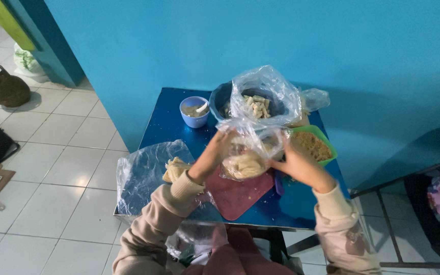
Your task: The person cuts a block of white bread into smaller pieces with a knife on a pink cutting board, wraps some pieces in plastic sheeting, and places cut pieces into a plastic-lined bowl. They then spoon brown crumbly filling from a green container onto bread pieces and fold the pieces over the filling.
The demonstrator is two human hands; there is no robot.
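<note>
Clear, crinkled plastic bag of pale noodles (248, 158), held above a dark red cutting mat (238, 193) on the glossy blue worktop (166, 127). Left hand (215, 153) and right hand (296, 163) each pinch the bag's upper edge, grip closed on the film. Behind the bag stand a dark round bowl lined with another clear bag of pale cut pieces (260, 102), a small lilac cup (194, 112) and a green tray of brown crumbly food (314, 145). At left lies a flat clear plastic sheet with pale folded dough (174, 168).
</note>
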